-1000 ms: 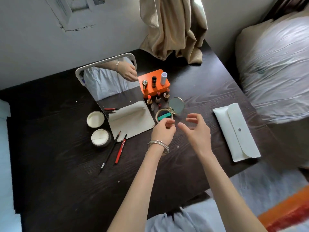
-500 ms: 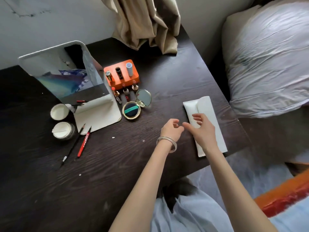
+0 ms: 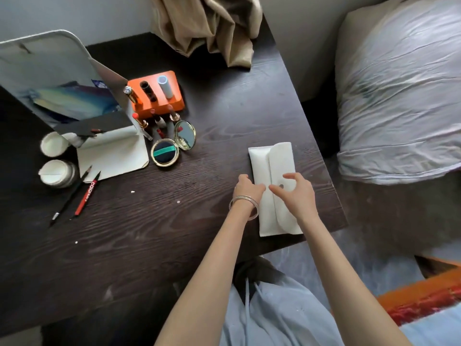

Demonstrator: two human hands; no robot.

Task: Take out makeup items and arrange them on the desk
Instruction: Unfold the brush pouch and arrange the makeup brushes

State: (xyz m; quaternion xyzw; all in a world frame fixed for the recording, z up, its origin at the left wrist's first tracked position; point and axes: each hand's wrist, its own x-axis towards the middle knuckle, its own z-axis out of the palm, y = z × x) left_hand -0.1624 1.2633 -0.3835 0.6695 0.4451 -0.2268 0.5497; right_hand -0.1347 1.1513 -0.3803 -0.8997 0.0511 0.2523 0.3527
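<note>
Makeup pouch (image 3: 272, 186), a flat white envelope with a flap and a dark snap, lies right of center in the frame, near the right edge of the dark desk (image 3: 149, 233). The left hand (image 3: 248, 189) rests at the pouch's left edge with its fingers curled; whether it pinches the edge I cannot tell. The right hand (image 3: 295, 193) hovers over the flap by the snap, fingers spread and relaxed, gripping nothing.

It looks soft, thin and light, likely to slide on the smooth wood, so one hand should pin the body while the other lifts the flap edge next to the snap.

At upper left stand a mirror (image 3: 50, 78), an orange holder (image 3: 159, 93) with lipsticks, an open compact (image 3: 172, 146), two jars and two pencils (image 3: 77, 193).
</note>
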